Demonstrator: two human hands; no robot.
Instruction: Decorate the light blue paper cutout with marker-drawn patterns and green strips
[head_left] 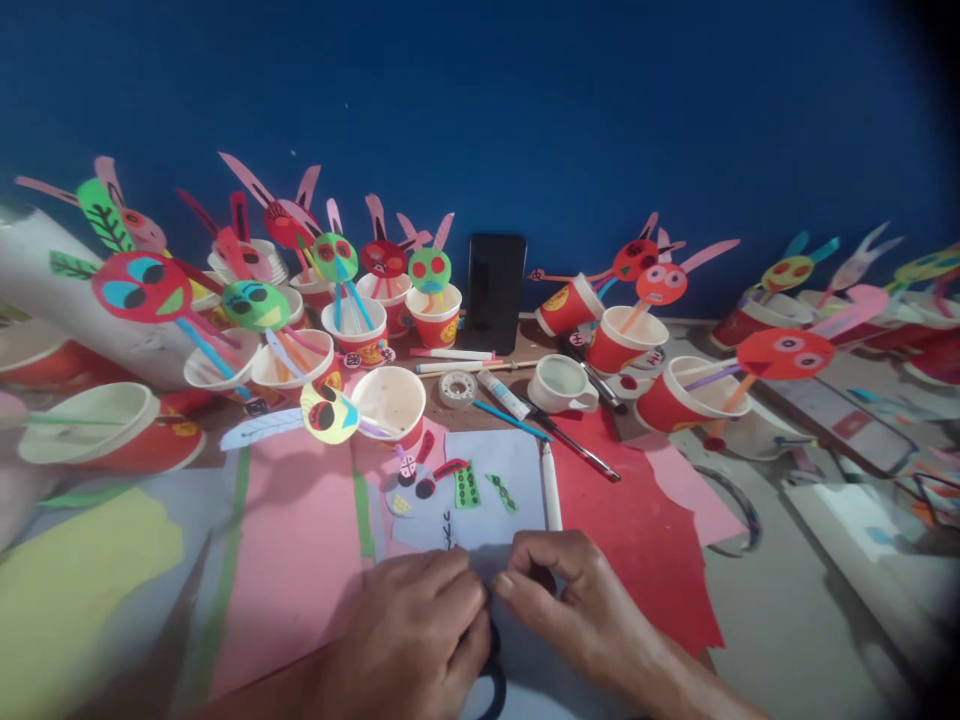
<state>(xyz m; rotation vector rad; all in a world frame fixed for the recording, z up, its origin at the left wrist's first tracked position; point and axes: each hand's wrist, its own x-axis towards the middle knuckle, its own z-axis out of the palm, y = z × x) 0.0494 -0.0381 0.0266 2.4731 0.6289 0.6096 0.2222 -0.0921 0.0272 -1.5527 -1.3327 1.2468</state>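
At the bottom centre of the frame I see both hands meeting on the white paper, which lies on the table between pink paper and red paper. My left hand has its grip curled, a black scissors handle showing beneath it; I cannot tell what it clamps. My right hand has its grip pinched together on the paper's near edge. A white marker lies along the sheet's right side, and decorated cups crowd the upper half.
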